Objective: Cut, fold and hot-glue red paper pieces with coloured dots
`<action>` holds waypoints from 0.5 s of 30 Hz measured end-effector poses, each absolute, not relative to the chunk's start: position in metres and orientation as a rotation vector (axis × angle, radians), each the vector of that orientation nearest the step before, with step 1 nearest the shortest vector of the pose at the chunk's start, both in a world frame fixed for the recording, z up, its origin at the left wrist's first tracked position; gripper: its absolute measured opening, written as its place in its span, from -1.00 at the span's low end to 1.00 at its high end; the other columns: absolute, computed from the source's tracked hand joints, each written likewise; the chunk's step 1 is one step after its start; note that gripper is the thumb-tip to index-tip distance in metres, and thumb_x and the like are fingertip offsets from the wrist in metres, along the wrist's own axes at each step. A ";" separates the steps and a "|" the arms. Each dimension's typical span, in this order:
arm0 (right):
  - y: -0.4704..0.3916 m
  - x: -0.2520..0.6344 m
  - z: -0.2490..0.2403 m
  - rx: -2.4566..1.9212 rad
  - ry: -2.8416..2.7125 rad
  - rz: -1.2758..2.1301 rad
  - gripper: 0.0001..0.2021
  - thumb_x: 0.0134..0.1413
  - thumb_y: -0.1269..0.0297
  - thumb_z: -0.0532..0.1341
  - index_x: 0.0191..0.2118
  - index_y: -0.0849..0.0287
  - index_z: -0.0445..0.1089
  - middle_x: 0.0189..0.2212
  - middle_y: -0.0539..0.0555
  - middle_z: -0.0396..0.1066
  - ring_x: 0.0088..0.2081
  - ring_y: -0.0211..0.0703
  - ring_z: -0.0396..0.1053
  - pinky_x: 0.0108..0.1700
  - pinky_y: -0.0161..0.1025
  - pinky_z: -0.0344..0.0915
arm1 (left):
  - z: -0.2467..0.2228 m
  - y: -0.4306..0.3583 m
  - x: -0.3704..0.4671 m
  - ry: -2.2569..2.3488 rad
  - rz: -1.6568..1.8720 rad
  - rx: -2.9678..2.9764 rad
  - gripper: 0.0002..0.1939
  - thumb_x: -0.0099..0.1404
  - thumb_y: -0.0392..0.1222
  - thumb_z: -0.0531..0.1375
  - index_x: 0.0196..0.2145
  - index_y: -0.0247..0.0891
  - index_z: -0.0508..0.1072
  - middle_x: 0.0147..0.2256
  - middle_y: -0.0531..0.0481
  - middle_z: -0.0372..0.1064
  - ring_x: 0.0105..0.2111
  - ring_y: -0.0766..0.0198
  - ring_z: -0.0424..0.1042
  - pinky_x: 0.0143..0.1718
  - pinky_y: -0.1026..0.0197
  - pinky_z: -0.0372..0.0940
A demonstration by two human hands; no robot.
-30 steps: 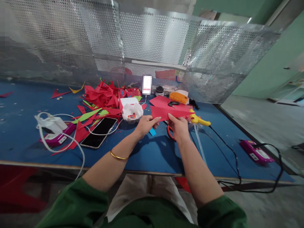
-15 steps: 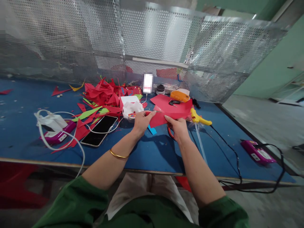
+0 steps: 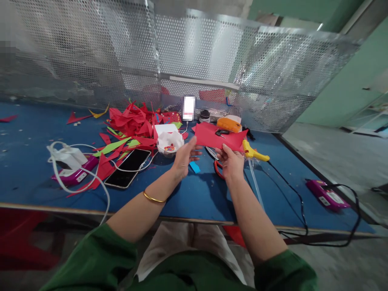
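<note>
Flat red paper sheet (image 3: 209,138): between twelve and one o'clock, near edge pinched in the right hand (image 3: 233,162), presumably to steady it. Left hand (image 3: 183,159): open, at the sheet's eight o'clock, contact unclear. Red-handled metal scissors (image 3: 216,168): at six, seemingly for ready reach.

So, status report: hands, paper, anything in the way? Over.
Left hand open near the paper's left end. Right hand pinching red paper at its near edge. Red-handled scissors close by the right hand.
</note>
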State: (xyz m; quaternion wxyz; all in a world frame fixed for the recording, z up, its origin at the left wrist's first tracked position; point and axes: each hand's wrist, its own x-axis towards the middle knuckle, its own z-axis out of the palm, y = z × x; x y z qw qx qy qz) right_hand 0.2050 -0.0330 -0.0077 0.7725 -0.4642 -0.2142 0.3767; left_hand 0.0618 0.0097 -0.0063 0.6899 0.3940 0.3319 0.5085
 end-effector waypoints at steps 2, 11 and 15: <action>-0.031 0.198 -0.011 -1.102 -0.538 0.788 -0.75 -0.09 0.23 0.40 -0.45 0.16 0.29 -0.60 -0.08 0.46 -0.48 -0.26 0.55 -0.47 -0.44 0.43 | -0.008 0.004 0.066 0.728 1.069 0.839 -0.67 0.01 -0.03 0.45 -0.36 -0.30 0.54 -0.35 -0.07 0.56 -0.41 0.26 0.51 -0.44 0.28 0.32; -0.059 0.202 -0.003 -1.865 -1.286 0.524 -0.77 0.02 0.40 0.29 -0.14 0.21 0.44 -0.12 0.22 0.53 0.00 0.04 0.46 0.10 -0.05 0.32 | -0.003 0.018 0.056 0.785 1.106 0.690 -0.97 0.13 -0.30 0.28 -0.45 -0.28 0.48 -0.50 0.00 0.52 -0.45 0.27 0.53 -0.36 0.26 0.34; -0.078 0.216 -0.006 -2.264 -1.482 0.253 -0.69 0.05 0.58 0.17 -0.04 0.40 0.38 0.06 0.54 0.35 0.13 0.29 0.34 0.14 0.10 0.21 | 0.004 0.021 0.052 0.776 1.069 0.694 -0.96 0.17 -0.33 0.25 -0.45 -0.29 0.49 -0.48 -0.07 0.54 -0.43 0.23 0.55 -0.35 0.22 0.35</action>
